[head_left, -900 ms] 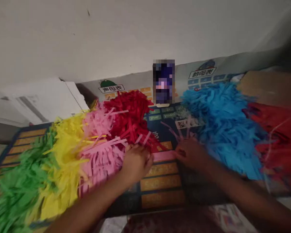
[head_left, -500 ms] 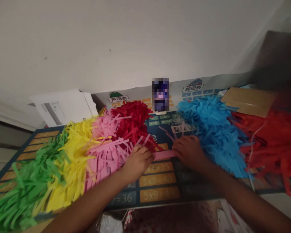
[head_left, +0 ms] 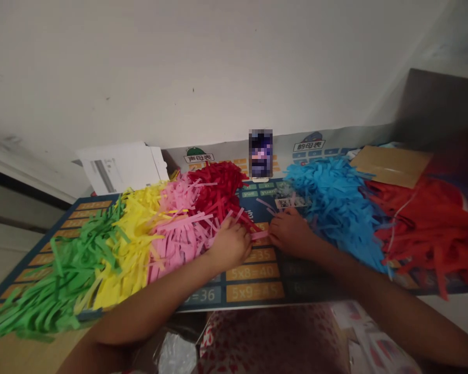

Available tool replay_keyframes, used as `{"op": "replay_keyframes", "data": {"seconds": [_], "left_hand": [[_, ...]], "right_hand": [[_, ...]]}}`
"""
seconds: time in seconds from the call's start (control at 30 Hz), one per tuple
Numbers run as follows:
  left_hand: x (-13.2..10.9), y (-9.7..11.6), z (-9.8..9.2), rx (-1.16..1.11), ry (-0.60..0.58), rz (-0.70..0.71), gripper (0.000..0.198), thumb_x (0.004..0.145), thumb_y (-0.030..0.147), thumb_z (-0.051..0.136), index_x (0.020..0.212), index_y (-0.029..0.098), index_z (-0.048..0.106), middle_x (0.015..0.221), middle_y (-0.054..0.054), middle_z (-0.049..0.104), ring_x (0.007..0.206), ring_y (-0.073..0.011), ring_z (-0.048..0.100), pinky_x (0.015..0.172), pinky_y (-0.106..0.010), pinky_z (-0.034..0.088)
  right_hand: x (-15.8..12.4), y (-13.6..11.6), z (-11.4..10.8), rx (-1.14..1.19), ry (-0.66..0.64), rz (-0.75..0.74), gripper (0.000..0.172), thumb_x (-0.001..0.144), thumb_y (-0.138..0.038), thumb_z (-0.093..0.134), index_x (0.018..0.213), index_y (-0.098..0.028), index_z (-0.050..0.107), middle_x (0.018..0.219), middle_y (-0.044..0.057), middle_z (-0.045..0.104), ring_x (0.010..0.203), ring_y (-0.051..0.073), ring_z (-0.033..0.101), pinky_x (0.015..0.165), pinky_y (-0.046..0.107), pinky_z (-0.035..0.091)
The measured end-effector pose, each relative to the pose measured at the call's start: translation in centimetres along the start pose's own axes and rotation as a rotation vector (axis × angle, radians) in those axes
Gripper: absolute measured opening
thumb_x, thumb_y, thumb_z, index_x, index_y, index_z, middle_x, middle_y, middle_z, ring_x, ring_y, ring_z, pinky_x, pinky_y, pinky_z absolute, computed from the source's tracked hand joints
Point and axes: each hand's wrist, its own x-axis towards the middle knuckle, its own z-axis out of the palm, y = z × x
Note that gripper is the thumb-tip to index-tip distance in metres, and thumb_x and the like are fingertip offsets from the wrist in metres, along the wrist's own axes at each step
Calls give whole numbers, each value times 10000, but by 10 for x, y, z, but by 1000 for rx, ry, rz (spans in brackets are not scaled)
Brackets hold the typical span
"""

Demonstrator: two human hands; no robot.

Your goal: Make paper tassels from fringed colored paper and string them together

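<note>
My left hand (head_left: 230, 244) rests at the edge of a pink fringe of cut paper (head_left: 179, 241), and my right hand (head_left: 290, 234) sits beside a blue fringe (head_left: 327, 202). Between them runs a short pink paper strip (head_left: 259, 235), its ends hidden under my fingers. Both hands look closed on it. Further fringes lie across a printed multiplication mat (head_left: 253, 280): green (head_left: 66, 275), yellow (head_left: 128, 244), dark red (head_left: 218, 189) and orange-red (head_left: 429, 228).
A blurred upright phone (head_left: 260, 153) stands at the mat's far edge against a printed pinyin chart (head_left: 308, 145). A cardboard sheet (head_left: 390, 165) lies at the back right, and white paper (head_left: 120, 167) at the back left. A plastic bag (head_left: 175, 353) and patterned cloth (head_left: 269, 337) lie below the near edge.
My hands have drawn closer together, so less of the pink strip shows between them. The view has levelled and moved back, showing more of the wall and mat.
</note>
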Motion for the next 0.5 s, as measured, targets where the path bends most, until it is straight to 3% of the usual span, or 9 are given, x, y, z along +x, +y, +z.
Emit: {"op": "replay_keyframes", "data": {"seconds": [0.17, 0.27, 0.5], "left_hand": [[-4, 0, 4, 32, 81, -26, 207, 894, 219, 519, 729, 159, 629, 705, -47, 627, 730, -195, 551, 932, -477, 331], [-6, -1, 8, 57, 157, -33, 207, 891, 215, 545, 703, 172, 620, 673, -29, 614, 741, -195, 537, 914, -474, 327], [-15, -1, 10, 40, 249, -65, 118, 894, 192, 580, 788, 194, 630, 706, -6, 632, 780, -188, 523, 930, -456, 306]], "right_hand": [[4, -19, 6, -37, 47, -8, 129, 908, -232, 542, 902, -178, 659, 863, 61, 667, 844, 219, 523, 828, 400, 277], [2, -23, 14, -90, 70, -68, 185, 942, -160, 481, 875, -174, 653, 854, 62, 660, 822, 216, 508, 801, 391, 278], [-20, 8, 4, -196, 61, 49, 180, 920, -119, 514, 857, -178, 671, 826, 61, 658, 838, 218, 503, 795, 371, 261]]}}
